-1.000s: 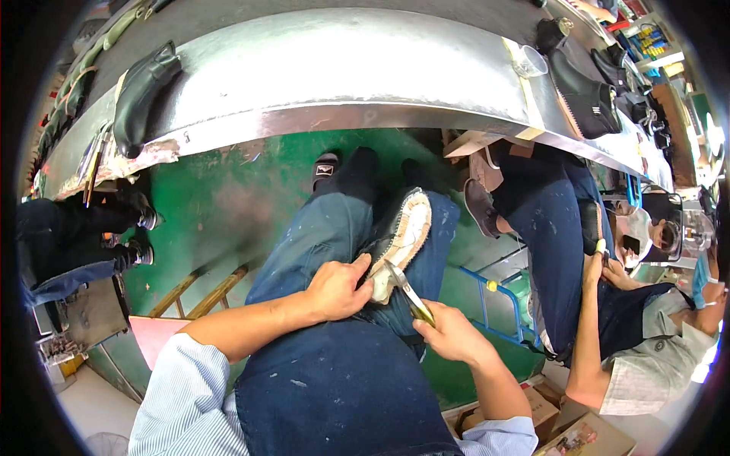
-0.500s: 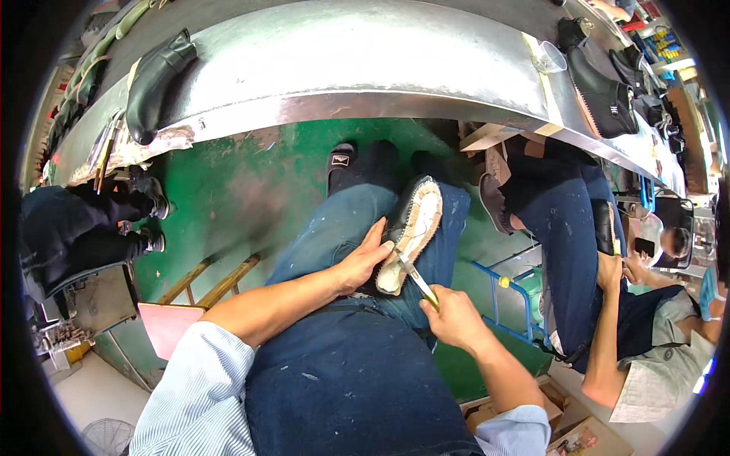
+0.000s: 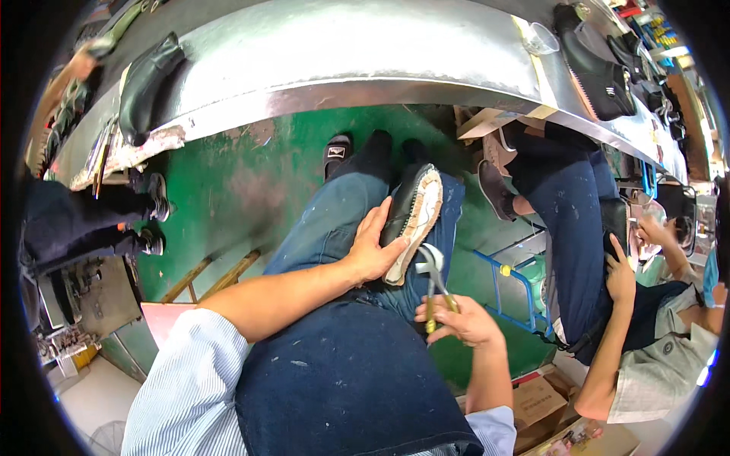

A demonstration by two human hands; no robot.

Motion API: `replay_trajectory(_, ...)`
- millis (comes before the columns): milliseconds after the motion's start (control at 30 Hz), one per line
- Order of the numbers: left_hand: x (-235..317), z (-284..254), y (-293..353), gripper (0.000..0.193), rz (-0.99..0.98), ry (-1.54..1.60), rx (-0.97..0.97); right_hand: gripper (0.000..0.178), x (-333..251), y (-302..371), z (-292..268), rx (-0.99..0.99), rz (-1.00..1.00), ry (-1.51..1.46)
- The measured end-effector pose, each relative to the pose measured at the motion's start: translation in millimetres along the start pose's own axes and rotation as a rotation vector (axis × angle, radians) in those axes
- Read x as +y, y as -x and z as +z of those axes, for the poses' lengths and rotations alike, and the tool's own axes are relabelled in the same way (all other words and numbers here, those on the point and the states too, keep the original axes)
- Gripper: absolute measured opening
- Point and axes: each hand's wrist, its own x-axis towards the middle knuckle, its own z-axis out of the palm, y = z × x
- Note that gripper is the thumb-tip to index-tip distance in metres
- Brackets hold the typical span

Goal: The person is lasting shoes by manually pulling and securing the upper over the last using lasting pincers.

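A black shoe [image 3: 417, 220] lies bottom up on my thighs, toe away from me. Its pale underside shows, with the upper's gathered edge turned in all round. My left hand [image 3: 372, 247] grips it from the left, thumb near the heel end and fingers along the black side. In my right hand [image 3: 468, 319] is a pair of pincers [image 3: 432, 262] with curved metal jaws and yellowish handles. The handles are spread apart between my fingers. The jaws sit just right of the shoe's heel end; whether they touch it I cannot tell.
A metal workbench [image 3: 327, 57] crosses ahead, bearing a black boot [image 3: 148, 87] at left, with a clear cup [image 3: 541, 38] and more boots [image 3: 601, 80] at right. Close on my right, a co-worker [image 3: 578, 228] sits by a blue metal frame [image 3: 506, 292]. A pink-topped stool [image 3: 163, 323] stands left.
The pincers have swung from lying across the shoe's heel to beside its right edge, and their handles have spread. My left hand has shifted slightly on the shoe.
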Motion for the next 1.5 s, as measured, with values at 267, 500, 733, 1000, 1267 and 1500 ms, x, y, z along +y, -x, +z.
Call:
replay_trajectory(267,12.7,-2.5,0.4,0.099,-0.006,-0.109,-0.077,0.032,-42.1,-28.2,36.8,0.464,-0.383,1.254)
replay_trajectory(500,7.6,-19.6,-0.7,0.112,-0.061,-0.023,-0.260,0.028,-59.0,-22.5,32.1,0.347,-0.192,1.001)
replay_trajectory(733,5.3,-20.5,-5.2,0.114,-0.033,0.007,-0.307,0.038,-113.4,-57.1,16.4,0.420,-0.285,1.263)
replay_trajectory(1000,15.4,-32.2,-70.7,0.070,-0.145,-0.022,-0.180,0.044,11.3,-36.5,-4.7,0.568,-0.399,0.488)
replay_trajectory(1267,112.7,-88.7,-24.5,0.073,-0.319,1.318,-0.482,0.048,10.0,4.1,50.6,0.729,-0.755,1.452)
replay_trajectory(1500,56.2,-43.3,-25.5,0.052,-0.677,1.388,-0.347,0.055,-37.6,-125.0,42.2,0.347,-1.051,0.989)
